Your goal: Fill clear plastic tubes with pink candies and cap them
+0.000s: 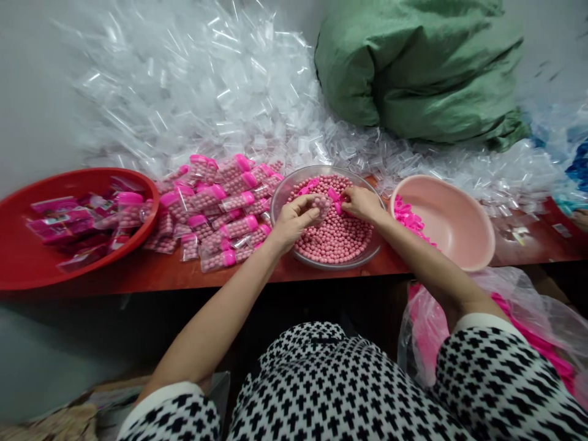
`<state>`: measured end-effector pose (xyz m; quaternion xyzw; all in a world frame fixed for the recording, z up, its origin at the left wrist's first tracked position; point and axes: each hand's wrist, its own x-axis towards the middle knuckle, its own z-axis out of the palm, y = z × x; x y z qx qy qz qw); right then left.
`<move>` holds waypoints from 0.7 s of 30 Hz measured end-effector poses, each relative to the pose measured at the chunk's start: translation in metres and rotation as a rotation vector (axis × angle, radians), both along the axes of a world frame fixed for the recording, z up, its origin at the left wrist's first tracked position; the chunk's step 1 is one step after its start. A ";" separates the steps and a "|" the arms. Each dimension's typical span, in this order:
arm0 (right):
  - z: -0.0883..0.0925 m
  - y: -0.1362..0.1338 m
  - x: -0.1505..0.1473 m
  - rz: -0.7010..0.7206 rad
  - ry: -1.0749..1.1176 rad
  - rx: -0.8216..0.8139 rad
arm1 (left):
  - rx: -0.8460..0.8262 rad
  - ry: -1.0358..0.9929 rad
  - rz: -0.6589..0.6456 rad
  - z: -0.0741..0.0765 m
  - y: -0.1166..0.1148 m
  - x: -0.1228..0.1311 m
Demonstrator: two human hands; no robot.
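Observation:
A round clear bowl (316,264) filled with pink beads (333,245) stands at the table's front edge. Above its left side my left hand (294,217) is closed around a small clear container of pink beads (320,209). On the bowl's right side my right hand (361,202) pinches a bright pink cap (337,201), close to the container but apart from it. Another bright pink piece (310,185) lies on the beads at the back of the bowl. The fingertips of my right hand are partly hidden.
Several filled containers with pink caps (229,208) are piled left of the bowl, beside a red basin (92,266) holding pink packets. A peach basin (459,226) with pink caps sits right. Behind rise heaped clear containers (197,79) and a green sack (422,67).

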<state>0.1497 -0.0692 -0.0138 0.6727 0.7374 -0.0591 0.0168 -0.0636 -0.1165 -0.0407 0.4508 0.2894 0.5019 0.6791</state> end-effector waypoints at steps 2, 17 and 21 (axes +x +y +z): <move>-0.002 -0.001 -0.001 0.023 -0.001 0.018 | 0.006 0.007 -0.003 -0.001 0.000 0.001; 0.015 -0.029 0.007 0.362 0.704 0.239 | 0.285 0.348 0.026 -0.011 0.000 0.003; 0.016 -0.036 0.007 0.512 0.831 0.101 | 0.312 0.369 0.029 -0.010 -0.001 0.002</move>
